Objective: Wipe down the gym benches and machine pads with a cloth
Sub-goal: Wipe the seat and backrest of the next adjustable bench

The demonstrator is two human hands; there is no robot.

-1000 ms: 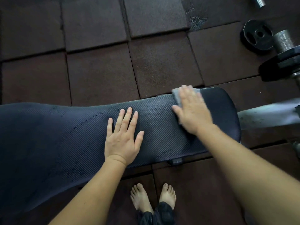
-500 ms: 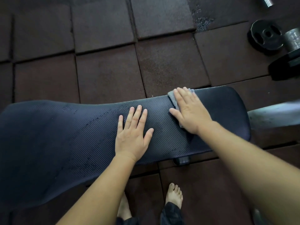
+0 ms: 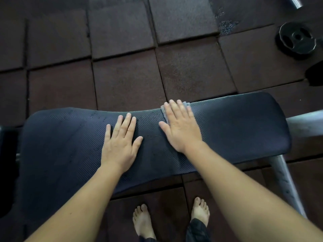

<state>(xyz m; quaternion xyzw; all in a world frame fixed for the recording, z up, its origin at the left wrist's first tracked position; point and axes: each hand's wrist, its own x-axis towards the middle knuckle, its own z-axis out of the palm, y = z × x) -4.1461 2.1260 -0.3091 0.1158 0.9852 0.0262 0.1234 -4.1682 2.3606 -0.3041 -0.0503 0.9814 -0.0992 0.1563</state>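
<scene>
Right hand (image 3: pixel 181 127) slid one cloth (image 3: pixel 164 113) along table (image 3: pixel 236 123) toward left hand (image 3: pixel 120 145). Two hands flat, fingers straight, barely spread; cloth under right fingers.

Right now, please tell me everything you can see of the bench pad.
The bench pad is long, dark blue-black, finely ribbed, seemingly rubber or vinyl, with scuffs near the far edge. It lies flat across the view, on a grey metal frame at its right end. The left hand rests flat on its middle; the right hand presses a grey cloth near its far edge.
</scene>
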